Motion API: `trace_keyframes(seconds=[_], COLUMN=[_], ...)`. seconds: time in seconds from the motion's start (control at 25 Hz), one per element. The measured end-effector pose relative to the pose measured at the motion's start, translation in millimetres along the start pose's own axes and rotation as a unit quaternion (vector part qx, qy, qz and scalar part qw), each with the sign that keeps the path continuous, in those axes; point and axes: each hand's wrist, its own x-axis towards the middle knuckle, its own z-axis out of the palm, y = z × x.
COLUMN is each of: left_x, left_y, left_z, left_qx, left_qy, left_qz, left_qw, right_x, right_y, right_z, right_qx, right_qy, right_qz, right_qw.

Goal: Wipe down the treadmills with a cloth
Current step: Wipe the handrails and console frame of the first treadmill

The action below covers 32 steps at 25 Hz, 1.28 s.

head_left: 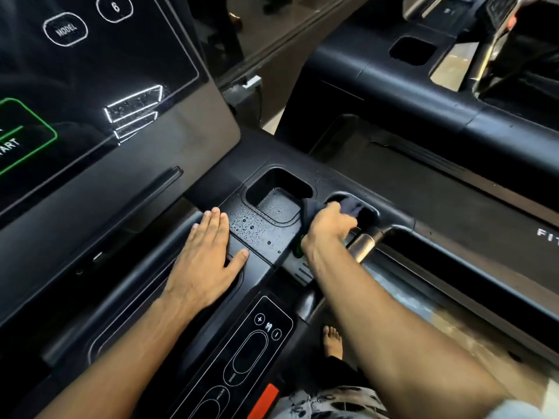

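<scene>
Head cam: our right hand (328,226) has its grip curled tight round the dark cloth (351,207), pressing it into the right-hand pocket (370,216) of the treadmill console (272,246), just beside the square cup holder (273,201). Our left hand (208,255) lies flat on the console, grip spread, fingers straight, holding nothing. Water drops (251,226) dot the plastic between our hands. The screen (90,71) glows up left, and a second treadmill (393,83) sits off to the right.
</scene>
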Motion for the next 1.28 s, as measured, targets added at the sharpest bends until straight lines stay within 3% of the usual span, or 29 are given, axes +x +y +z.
trace_keyframes(seconds=[0.12, 0.32, 0.44, 0.52, 0.6, 0.76, 0.84, 0.96, 1.04, 1.16, 1.28], left_x=[0.7, 1.4, 1.4, 2.7, 3.1, 6.0, 5.0, 3.4, 2.7, 1.9, 0.9], left_y=[-0.2, -3.2, -0.7, -1.2, -0.7, -4.4, -5.0, -2.0, -0.5, -1.0, -3.0], left_z=[0.4, -3.7, -4.4, -4.1, -4.4, -4.4, -3.7, -4.3, -4.5, -4.4, -2.5], left_qx=[-0.003, -0.001, 0.009, 0.014, 0.012, 0.009, 0.001, -0.008, -0.009, -0.008, -0.004], left_qy=[-0.006, -0.015, -0.013, -0.015, -0.022, -0.03, -0.032, -0.023, -0.017, -0.024, -0.015], left_qz=[0.0, 0.003, 0.008, 0.008, 0.005, 0.008, 0.009, 0.005, 0.003, -0.002, -0.002], left_qw=[1.0, 1.0, 1.0, 1.0, 1.0, 0.999, 0.999, 1.0, 1.0, 1.0, 1.0], right_x=[0.2, 7.3, 2.9, -7.2, -16.5, -38.4, -38.5, -10.6, 3.6, 6.1, -14.3], right_y=[-0.6, -13.8, -1.2, 3.2, 9.5, 23.8, 20.9, -6.0, -23.2, -24.3, -3.1], right_z=[-1.3, 19.0, 12.6, -0.3, -17.4, -32.8, -27.7, -7.3, 8.6, 22.4, 4.5], right_qx=[0.094, -0.001, -0.192, -0.249, -0.21, -0.095, -0.021, 0.059, 0.066, -0.089, -0.265], right_qy=[0.031, 0.048, -0.031, -0.073, -0.134, -0.249, -0.191, 0.002, 0.045, 0.03, -0.082], right_qz=[0.039, -0.02, -0.072, -0.103, -0.095, 0.031, 0.047, -0.007, 0.0, -0.005, -0.1], right_qw=[0.994, 0.999, 0.978, 0.96, 0.964, 0.963, 0.98, 0.998, 0.997, 0.996, 0.956])
